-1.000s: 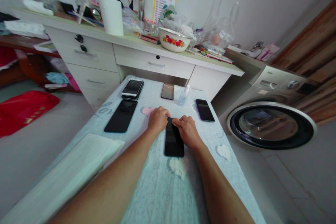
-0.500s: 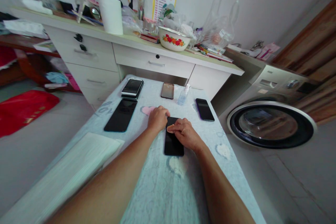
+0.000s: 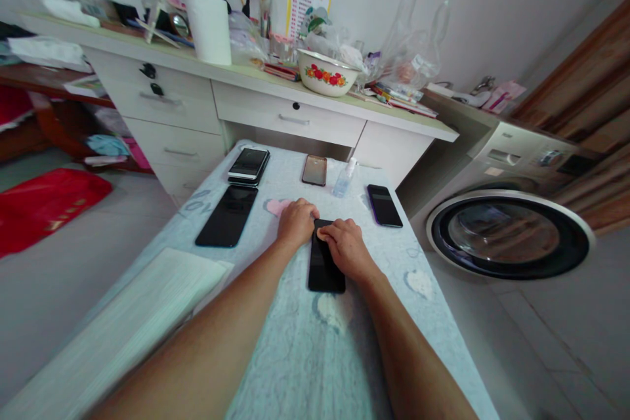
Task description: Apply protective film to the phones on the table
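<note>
A black smartphone [image 3: 325, 269] lies flat on the cloth-covered table, its lower part in plain sight. My left hand [image 3: 296, 222] has its fingers closed at the phone's upper left corner, holding it against the table. Under the bent fingers of my right hand [image 3: 347, 246] is a small orange-tan pad [image 3: 323, 233], pressed onto the upper part of the screen. Most of the pad is hidden by the fingers. Beyond the hands are a brown phone case [image 3: 314, 170] and a clear spray bottle [image 3: 344, 178].
Another black phone [image 3: 227, 216] and a stack of phones [image 3: 249, 165] lie on the left. A purple-edged phone [image 3: 384, 206] is on the right. A folded whitish cloth [image 3: 132, 328] runs along the left edge. Behind stand a white desk [image 3: 290, 111] and a washing machine [image 3: 512, 230].
My right hand has slid the pad slightly to the right and up on the screen, and its fingers are drawn closer together. My left hand and the phone stay in place.
</note>
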The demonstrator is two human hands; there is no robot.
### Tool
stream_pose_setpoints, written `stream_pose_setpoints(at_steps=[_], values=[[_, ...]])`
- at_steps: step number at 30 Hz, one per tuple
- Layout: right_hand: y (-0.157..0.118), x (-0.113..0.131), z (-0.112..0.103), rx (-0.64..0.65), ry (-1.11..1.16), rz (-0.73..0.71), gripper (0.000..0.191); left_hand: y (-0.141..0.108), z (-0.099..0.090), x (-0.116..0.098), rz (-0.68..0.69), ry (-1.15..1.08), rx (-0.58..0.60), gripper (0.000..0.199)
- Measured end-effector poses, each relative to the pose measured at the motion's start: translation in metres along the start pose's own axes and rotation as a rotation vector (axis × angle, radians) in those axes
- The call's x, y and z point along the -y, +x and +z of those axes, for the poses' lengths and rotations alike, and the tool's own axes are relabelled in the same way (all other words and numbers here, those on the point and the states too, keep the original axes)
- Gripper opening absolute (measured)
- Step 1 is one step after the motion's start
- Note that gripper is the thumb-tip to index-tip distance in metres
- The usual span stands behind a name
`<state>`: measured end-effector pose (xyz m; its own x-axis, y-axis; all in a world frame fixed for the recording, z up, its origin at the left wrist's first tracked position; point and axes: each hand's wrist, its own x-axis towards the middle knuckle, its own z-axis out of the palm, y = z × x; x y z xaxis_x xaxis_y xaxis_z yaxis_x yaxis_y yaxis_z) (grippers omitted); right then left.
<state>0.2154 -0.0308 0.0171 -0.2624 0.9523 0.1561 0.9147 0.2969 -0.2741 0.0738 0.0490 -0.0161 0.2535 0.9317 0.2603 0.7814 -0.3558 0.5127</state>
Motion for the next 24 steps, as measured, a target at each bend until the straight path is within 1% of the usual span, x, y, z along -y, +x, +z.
stream_pose_setpoints(at_steps=[5, 10, 12, 19, 24], values=[[-0.0006, -0.0004, 0.0013, 0.004, -0.068, 0.004, 0.023, 0.0003, 0.0014, 0.0011, 0.002, 0.001, -0.007, 0.029], [0.0009, -0.0031, 0.0052, -0.045, -0.1, 0.04, 0.026, 0.0005, 0.0017, 0.0021, 0.014, -0.002, -0.011, 0.029], [0.0005, -0.0036, 0.0044, -0.036, -0.103, 0.026, 0.026, 0.0005, 0.0014, 0.0017, 0.016, 0.001, -0.014, 0.029], [-0.0041, -0.0059, -0.0021, 0.046, -0.038, -0.097, 0.03, 0.0003, 0.0014, 0.0006, 0.009, 0.024, -0.011, 0.029], [-0.0028, -0.0068, 0.002, 0.006, -0.035, -0.068, 0.028, 0.0, 0.0012, 0.0008, 0.004, 0.024, -0.006, 0.029]])
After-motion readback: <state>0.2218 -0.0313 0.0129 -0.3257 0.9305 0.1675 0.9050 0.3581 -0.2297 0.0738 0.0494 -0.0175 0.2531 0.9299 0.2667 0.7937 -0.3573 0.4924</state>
